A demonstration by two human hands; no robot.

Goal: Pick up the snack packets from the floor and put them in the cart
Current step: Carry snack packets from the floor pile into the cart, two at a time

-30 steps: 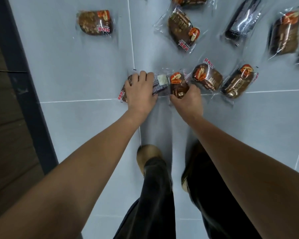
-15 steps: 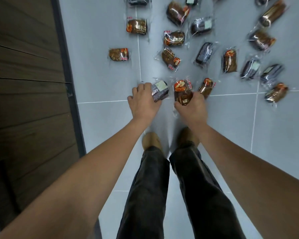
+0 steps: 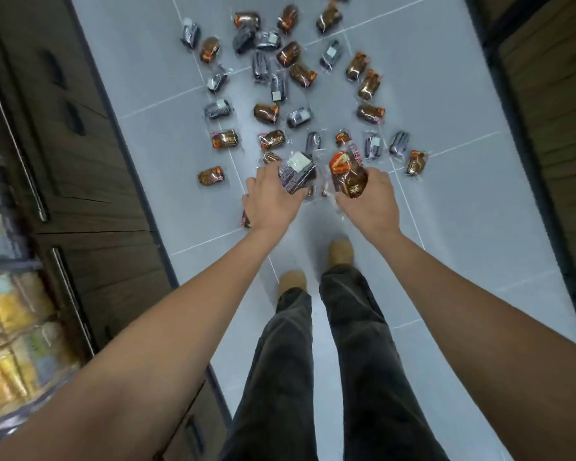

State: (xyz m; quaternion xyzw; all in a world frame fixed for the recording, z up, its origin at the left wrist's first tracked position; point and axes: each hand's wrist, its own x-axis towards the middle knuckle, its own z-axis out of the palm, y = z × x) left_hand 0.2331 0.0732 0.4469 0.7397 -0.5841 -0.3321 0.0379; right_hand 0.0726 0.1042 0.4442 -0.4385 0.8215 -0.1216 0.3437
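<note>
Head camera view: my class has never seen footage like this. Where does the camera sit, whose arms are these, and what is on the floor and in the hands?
The camera sits on a person's head, looking down, so both arms are the wearer's own. The left hand grips a dark packet with a white label; the right hand grips a brown packet. Many more snack packets lie scattered on the grey floor. At the left stand cabinets. No cart is in view.

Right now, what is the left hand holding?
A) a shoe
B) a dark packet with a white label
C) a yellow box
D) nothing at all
B: the left hand grips a dark snack packet with a white label, fingers curled round it.
</note>
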